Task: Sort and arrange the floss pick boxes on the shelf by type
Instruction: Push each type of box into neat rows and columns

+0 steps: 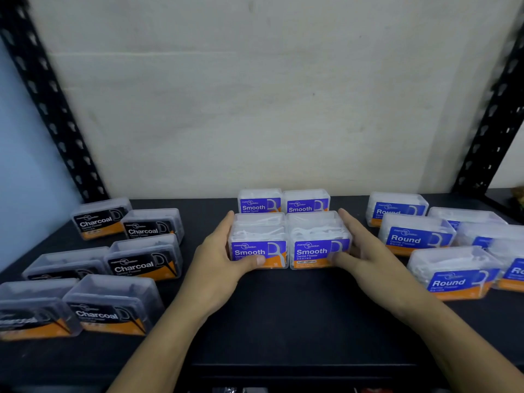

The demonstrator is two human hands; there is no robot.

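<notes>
On the dark shelf [283, 313] several clear floss pick boxes lie in three groups. Black "Charcoal" boxes [144, 259] are at the left, purple "Smooth" boxes in the middle, blue "Round" boxes [414, 236] at the right. My left hand [224, 256] grips the left side of the front left Smooth box [262, 245], thumb across its label. My right hand [365, 245] presses flat against the right side of the front right Smooth box [316, 242]. These two boxes touch each other. Two more Smooth boxes [283, 202] stand behind them by the wall.
A pale wall [269, 95] closes the back of the shelf. Black perforated uprights [48, 100] stand at the back left and at the back right [493, 120]. The shelf's front edge [297, 367] runs below my forearms, with small items dimly visible underneath.
</notes>
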